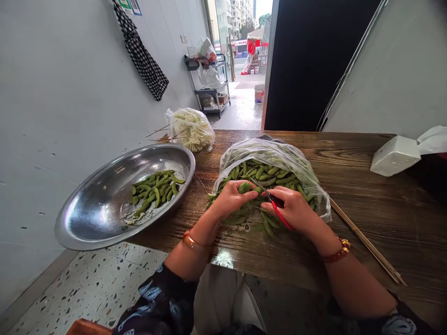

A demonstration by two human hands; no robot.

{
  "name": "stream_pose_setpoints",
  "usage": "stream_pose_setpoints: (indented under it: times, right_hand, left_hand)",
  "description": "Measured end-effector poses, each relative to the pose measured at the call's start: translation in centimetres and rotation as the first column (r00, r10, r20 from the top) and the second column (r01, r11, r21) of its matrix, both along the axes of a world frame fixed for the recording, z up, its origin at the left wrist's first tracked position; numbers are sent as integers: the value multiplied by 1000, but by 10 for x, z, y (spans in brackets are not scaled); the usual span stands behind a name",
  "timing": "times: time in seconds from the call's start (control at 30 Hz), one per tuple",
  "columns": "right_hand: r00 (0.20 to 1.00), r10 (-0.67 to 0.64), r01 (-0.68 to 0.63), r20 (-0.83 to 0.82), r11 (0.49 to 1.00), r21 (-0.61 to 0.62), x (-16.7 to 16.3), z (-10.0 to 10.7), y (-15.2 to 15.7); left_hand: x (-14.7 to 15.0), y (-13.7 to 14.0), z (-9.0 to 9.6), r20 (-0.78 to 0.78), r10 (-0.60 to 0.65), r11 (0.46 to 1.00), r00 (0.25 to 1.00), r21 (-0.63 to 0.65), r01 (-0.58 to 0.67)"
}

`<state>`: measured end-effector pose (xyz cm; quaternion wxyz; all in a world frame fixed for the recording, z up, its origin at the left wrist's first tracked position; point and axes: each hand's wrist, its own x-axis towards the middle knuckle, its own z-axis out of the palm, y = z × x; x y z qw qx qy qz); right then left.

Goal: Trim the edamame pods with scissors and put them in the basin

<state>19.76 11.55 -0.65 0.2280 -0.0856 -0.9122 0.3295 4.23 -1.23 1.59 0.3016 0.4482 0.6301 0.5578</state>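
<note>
My left hand [234, 197] is closed around a green edamame pod [245, 187], with its end toward the scissors. Red-handled scissors [279, 213] are gripped in my right hand [290, 207], their blades reaching up and left beside the pod. Both hands are over the front of a clear plastic bag [303, 163] full of edamame pods [265, 173]. A few loose pods [268, 227] lie on the wood below my hands. To the left, a wide steel basin [94, 200] holds a pile of edamame pods [157, 188].
A bag of pale cauliflower-like pieces [191, 129] stands behind the basin. Thin wooden skewers [366, 242] lie right of the pods on the wooden table [352, 177]. A tissue pack [396, 156] sits at the far right. A shelf cart [209, 86] stands near the doorway.
</note>
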Motion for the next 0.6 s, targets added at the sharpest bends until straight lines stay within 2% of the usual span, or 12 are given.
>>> stream_pose_setpoints:
  times: [0.17, 0.27, 0.43, 0.6]
  right_hand:
    - [999, -43, 43, -1, 999, 33, -2, 0, -2]
    - [994, -91, 90, -56, 996, -17, -2, 1, -2]
    - [985, -133, 125, -110, 989, -76, -2, 0, 1]
    - [983, -160, 152, -96, 985, -83, -1, 0, 1]
  left_hand:
    - [6, 2, -5, 127, -52, 998, 991, -19, 54]
    - [6, 4, -11, 264, 3, 999, 965, -31, 5]
    - [0, 7, -13, 523, 156, 981, 838, 19, -195]
    - [-5, 7, -8, 683, 142, 958, 716, 88, -273]
